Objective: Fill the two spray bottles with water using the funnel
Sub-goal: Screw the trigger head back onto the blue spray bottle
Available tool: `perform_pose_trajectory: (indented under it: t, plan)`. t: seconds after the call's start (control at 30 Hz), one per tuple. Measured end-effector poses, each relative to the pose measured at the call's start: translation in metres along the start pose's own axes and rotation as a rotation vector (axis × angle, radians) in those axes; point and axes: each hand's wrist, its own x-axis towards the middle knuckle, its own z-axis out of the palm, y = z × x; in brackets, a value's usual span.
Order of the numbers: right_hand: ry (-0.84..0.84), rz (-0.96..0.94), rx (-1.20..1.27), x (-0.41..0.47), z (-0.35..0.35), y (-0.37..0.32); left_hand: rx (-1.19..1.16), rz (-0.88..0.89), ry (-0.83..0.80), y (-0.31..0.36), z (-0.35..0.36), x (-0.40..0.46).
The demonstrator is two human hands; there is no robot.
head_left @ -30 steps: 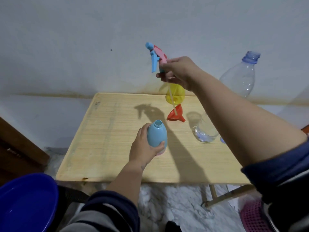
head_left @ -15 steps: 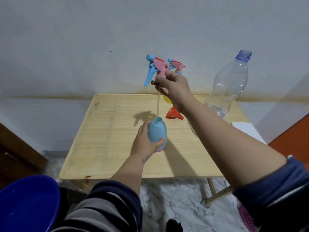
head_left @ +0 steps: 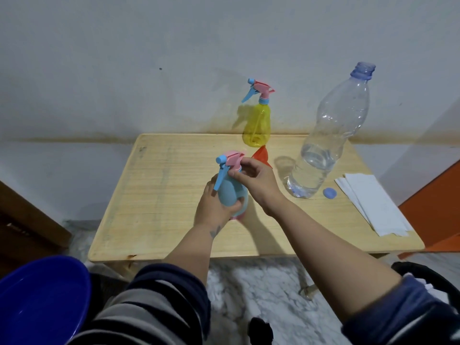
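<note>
Lowered since the earlier frame, spray head (head_left: 230,159) now sits on blue bottle (head_left: 230,192) | right hand (head_left: 256,181) pinches its collar | left hand (head_left: 214,204) grips bottle on table (head_left: 159,195) | likely capping; yellow bottle (head_left: 257,123) capped behind funnel (head_left: 261,155).

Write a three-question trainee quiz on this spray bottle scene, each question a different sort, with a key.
1. True or false: the big clear water bottle has its cap on.
2. Multiple choice: where is the red funnel? A) in the yellow spray bottle B) on the table, behind the right hand C) in the left hand
3. Fill in: the left hand grips the body of the ____ spray bottle while the right hand holds its pink sprayer head.

Key
1. False; its neck is open, and the blue cap lies on the table beside it.
2. B
3. blue
</note>
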Motion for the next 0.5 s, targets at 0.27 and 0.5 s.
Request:
perform_pose_trajectory:
  t: [0.27,0.5]
  plan:
    - [0.111,-0.017,-0.078,-0.002,0.015,0.006,-0.011,0.047,0.021,-0.002,0.002,-0.003]
    - [0.1,-0.049,-0.03,-0.009,0.008,0.017,-0.032,0.082,0.039,-0.004,0.004,-0.003]
